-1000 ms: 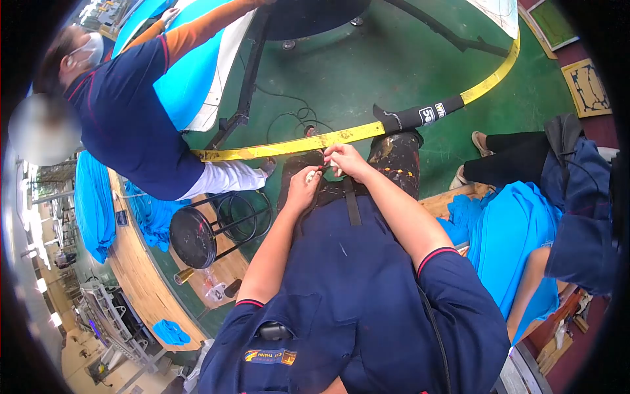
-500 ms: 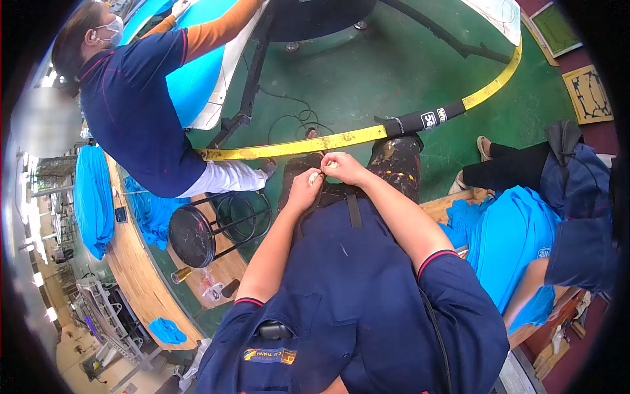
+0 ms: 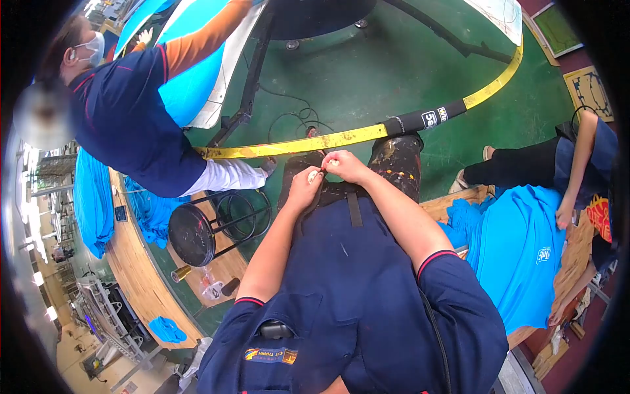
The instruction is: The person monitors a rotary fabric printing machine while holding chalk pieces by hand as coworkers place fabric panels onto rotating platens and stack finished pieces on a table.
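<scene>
- Principal risk: a small pale piece [image 3: 314, 176], which shows at the fingers of the left hand [image 3: 304, 191], could slip and drop toward the dark trousers [image 3: 396, 164] or the green floor [image 3: 367, 82]; a slack pinch would be the likely cause.
- Second risk: the two hands, working nearly fingertip to fingertip, could foul one another; crowding at the meeting point would cause it.
- Third risk: raised knuckles could strike the curved yellow band [image 3: 295, 146] or its black sleeve [image 3: 412, 121], which cross just beyond the hands in this view; an upward lift would cause it. The true depth between band and hands cannot be judged.
- Pose, left: the forearm reaches forward and slightly inward from the short sleeve, with the fingers curled toward the midline.
- Pose, right: the right hand [image 3: 346, 167] lies slightly farther forward, its forearm slanting inward, the back of the hand upward and the fingers bent toward the left hand.
- Grip: both hands are bent into a pinch-like shape; whether the fingertips actually close, or clasp anything, is too small to tell.
- Location: the pale piece lies at the left fingertips, in front of the navy garment [image 3: 357, 276]; a similar pale spot [image 3: 334, 163] shows at the right fingers. Whether either is a held object or a finger covering cannot be determined.
</scene>
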